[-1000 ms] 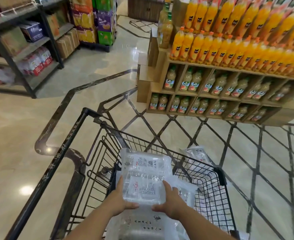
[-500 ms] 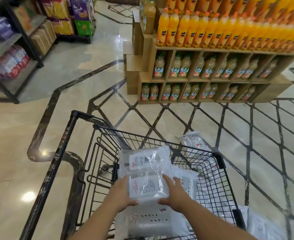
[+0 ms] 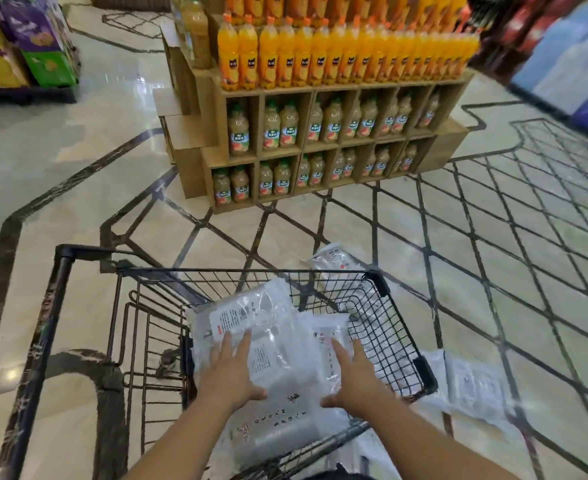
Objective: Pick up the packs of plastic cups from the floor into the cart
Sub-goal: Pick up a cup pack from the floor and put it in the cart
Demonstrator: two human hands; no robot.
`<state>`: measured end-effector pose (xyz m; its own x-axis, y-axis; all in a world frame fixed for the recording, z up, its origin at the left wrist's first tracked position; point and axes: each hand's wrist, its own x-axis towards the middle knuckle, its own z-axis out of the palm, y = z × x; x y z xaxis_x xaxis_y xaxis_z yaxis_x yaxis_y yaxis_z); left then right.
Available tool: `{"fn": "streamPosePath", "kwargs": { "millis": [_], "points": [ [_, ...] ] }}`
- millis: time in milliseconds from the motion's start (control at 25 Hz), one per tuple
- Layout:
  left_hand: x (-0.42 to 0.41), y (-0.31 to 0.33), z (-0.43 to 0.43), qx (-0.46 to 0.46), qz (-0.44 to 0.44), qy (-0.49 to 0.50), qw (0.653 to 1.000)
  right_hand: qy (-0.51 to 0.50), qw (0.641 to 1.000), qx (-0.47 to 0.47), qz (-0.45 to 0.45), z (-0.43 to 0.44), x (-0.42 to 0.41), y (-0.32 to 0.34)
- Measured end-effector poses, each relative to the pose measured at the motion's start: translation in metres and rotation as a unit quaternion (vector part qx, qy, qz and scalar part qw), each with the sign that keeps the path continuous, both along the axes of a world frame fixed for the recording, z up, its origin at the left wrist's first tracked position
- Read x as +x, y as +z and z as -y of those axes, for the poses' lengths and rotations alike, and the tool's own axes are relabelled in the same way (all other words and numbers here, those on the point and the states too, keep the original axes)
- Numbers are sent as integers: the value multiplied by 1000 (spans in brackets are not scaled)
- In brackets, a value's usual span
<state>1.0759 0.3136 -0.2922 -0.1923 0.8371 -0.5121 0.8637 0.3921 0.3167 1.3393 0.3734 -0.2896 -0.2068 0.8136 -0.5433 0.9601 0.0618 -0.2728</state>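
Observation:
A black wire cart [image 3: 394,308] stands in front of me with several clear packs of plastic cups [image 3: 272,355] piled inside. My left hand [image 3: 232,370] lies flat on the left side of the top pack, fingers straight. My right hand [image 3: 351,379] rests on its right side, fingers extended, thumb at the pack's near edge. Another pack [image 3: 334,259] lies on the floor just beyond the cart's far right corner. More packs [image 3: 472,386] lie on the floor to the right of the cart.
A cardboard display [image 3: 323,109] of orange and pale juice bottles stands a short way ahead on the marble floor. Stacked boxes [image 3: 26,46] sit at the far left, blurred blue and red goods at the far right. The cart's black handle frame [image 3: 48,341] runs along my left.
The view has swung right and the cart now faces the display squarely. Both hands stay on the top pack, which has settled lower among the others in the cart.

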Motion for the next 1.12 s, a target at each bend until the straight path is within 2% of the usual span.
{"fn": "streamPosePath", "kwargs": {
  "millis": [280,480,720,920,1120],
  "points": [
    [90,20,-29,75,-2,-131,988,-131,991,32,-1,30,81,8],
    [167,32,-42,93,-14,-211,973,-196,980,42,-17,60,153,15],
    [301,33,-38,83,-28,-287,954,-267,962,48,-34,104,278,7],
    [414,32,-13,69,-56,-327,941,-297,953,40,-43,121,380,12],
    [489,27,7,42,-75,-345,935,-265,963,45,-36,133,443,4]
  ]
}}
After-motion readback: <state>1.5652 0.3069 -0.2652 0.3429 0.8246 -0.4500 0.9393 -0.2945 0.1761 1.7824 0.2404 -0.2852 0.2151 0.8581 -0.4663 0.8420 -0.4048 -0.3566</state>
